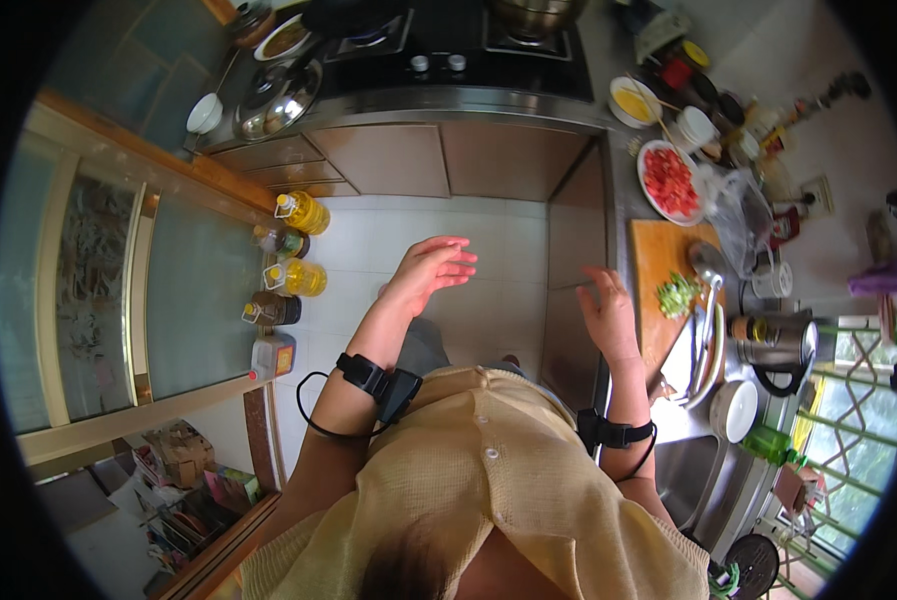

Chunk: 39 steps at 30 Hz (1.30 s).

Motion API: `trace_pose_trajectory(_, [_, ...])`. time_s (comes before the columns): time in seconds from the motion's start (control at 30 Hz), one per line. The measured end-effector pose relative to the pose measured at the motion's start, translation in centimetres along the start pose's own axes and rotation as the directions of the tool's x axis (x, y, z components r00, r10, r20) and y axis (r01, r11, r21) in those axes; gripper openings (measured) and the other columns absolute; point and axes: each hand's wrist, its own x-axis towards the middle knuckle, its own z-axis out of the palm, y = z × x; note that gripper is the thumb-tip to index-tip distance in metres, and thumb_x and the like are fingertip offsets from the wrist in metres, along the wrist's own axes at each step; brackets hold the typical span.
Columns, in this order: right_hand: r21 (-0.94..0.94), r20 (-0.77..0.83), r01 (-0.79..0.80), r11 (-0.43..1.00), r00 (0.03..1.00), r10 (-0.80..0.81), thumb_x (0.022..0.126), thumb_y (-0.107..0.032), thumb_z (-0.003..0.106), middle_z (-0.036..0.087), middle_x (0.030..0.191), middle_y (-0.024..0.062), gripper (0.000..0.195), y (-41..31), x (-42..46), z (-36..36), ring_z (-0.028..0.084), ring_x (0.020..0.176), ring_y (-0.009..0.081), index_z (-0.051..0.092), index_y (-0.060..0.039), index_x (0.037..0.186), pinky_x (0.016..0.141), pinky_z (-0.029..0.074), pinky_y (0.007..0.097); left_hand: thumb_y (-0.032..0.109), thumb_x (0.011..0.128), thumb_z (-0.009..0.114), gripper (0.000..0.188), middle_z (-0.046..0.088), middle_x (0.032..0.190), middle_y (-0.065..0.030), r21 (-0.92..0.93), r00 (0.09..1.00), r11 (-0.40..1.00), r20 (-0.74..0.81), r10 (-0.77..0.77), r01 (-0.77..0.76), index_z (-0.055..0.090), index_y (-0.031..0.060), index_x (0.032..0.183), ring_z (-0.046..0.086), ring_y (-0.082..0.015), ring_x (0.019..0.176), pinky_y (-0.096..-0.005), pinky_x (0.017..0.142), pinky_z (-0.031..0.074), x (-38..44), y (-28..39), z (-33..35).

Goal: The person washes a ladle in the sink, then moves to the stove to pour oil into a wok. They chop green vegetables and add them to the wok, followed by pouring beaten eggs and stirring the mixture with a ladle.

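My left hand point(435, 271) hangs over the floor in front of my body, empty, its fingers slightly apart. Near the counter edge on the right, my right hand point(609, 311) is also empty, with fingers spread and partly curled. Just beyond it lies a wooden cutting board point(649, 251) with chopped green vegetable point(676, 295) on it. A metal ladle point(709, 264) rests across the board's right side. Farther up the counter are a white plate point(649, 201) of chopped red pieces, probably tomato, and a bowl point(619, 116) of yellow liquid with chopsticks laid across.
Ahead is a gas stove point(463, 86) with cookware on its burners; a domed metal lid point(272, 101) lies left of it. Several oil bottles point(303, 213) line the floor by the sliding door point(208, 300). An electric kettle point(775, 341) and a sink point(677, 472) are at right.
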Motion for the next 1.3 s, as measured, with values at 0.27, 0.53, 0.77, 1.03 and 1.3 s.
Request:
trace_pose_trajectory(0.27, [-0.034,0.227,0.041,0.999,0.973,-0.033,0.084,-0.007,0.063,0.064,0.105,0.0171,0.023,-9.6,10.9,10.6,0.064,0.091,0.0314,0.063,-0.0016,0.106,0.077,0.053,0.0370,0.014,0.091,0.053,0.027,0.065,0.105,-0.0176,-0.219,0.987,0.975,-0.163,-0.005,-0.032,0.056,-0.0002,0.114,0.064,-0.0266,0.094,-0.0371,0.084,0.052,4.1,4.7,-16.4])
trace_pose_trajectory(0.53, [0.020,0.377,0.013,1.000,0.926,-0.020,0.086,-0.011,0.062,0.065,0.105,0.0152,0.023,-17.5,18.4,18.2,0.065,0.089,0.0303,0.062,-0.0055,0.109,0.077,0.053,0.0384,0.014,0.091,0.049,0.026,0.064,0.103,-0.0152,-0.414,0.943,0.910,-0.303,-0.138,0.000,0.055,0.0010,0.112,0.062,-0.0260,0.095,-0.0396,0.086,0.051,9.8,7.3,-28.0])
trace_pose_trajectory(0.77, [-0.133,0.484,-0.197,0.971,0.842,0.237,0.085,-0.014,0.062,0.066,0.099,0.0150,0.025,-15.3,19.4,19.2,0.066,0.086,0.0311,0.061,-0.0052,0.109,0.076,0.052,0.0385,0.011,0.088,0.050,0.025,0.064,0.100,-0.0147,-0.532,0.930,0.847,-0.309,-0.197,0.003,0.054,0.0009,0.110,0.063,-0.0258,0.091,-0.0392,0.083,0.053,14.5,8.3,-30.5])
trace_pose_trajectory(1.03, [-0.066,0.585,0.003,0.998,0.810,0.036,0.084,-0.015,0.063,0.067,0.091,0.0152,0.026,-14.6,25.7,25.5,0.065,0.080,0.0310,0.061,-0.0054,0.108,0.074,0.053,0.0400,0.016,0.088,0.055,0.026,0.065,0.100,-0.0128,-0.543,0.873,0.836,-0.443,-0.202,-0.082,0.056,0.0046,0.112,0.064,-0.0229,0.088,-0.0368,0.082,0.054,12.1,8.7,-35.0])
trace_pose_trajectory(1.3, [-0.010,0.780,0.285,0.958,0.602,-0.171,0.086,-0.016,0.059,0.067,0.096,0.0171,0.028,-22.0,29.9,34.0,0.065,0.085,0.0334,0.060,-0.0023,0.111,0.078,0.051,0.0407,0.015,0.092,0.049,0.028,0.063,0.106,-0.0165,-0.690,0.766,0.666,-0.580,-0.276,-0.283,0.053,0.0006,0.115,0.063,-0.0258,0.095,-0.0380,0.087,0.052,4.4,5.7,-39.1])
